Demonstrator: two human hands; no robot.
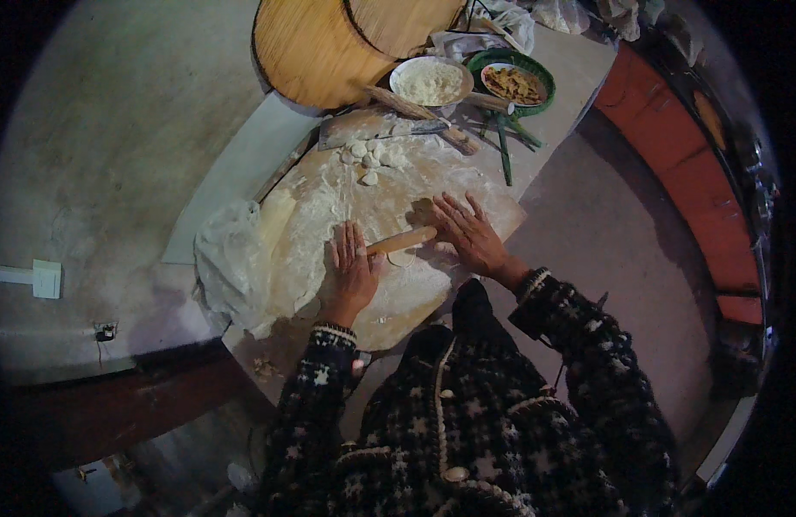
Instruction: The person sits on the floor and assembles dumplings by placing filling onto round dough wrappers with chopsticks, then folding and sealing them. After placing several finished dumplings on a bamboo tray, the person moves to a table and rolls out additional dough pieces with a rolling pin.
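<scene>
A wooden rolling pin (pixel 401 242) lies across a thin round of dough (pixel 403 260) on a floured wooden board (pixel 398 304). My left hand (pixel 354 271) presses on the pin's left end, its fingers nearly straight and close together. At the other end is my right hand (pixel 472 239), palm down with its fingers spread. Whether it touches the pin's rounded tip is hard to tell. Several small dough pieces (pixel 372 155) sit farther back on the board, in front of a cleaver (pixel 352 132) with a dark handle.
Behind the board stand a bowl of flour (pixel 430 81) and a bowl of brown filling (pixel 514 85) in a green basket (pixel 545 64). Wooden sticks (pixel 404 103) lie by the flour bowl. A crumpled plastic bag (pixel 233 258) is at the left, round woven trays (pixel 307 52) behind, red cabinets (pixel 676 168) to the right.
</scene>
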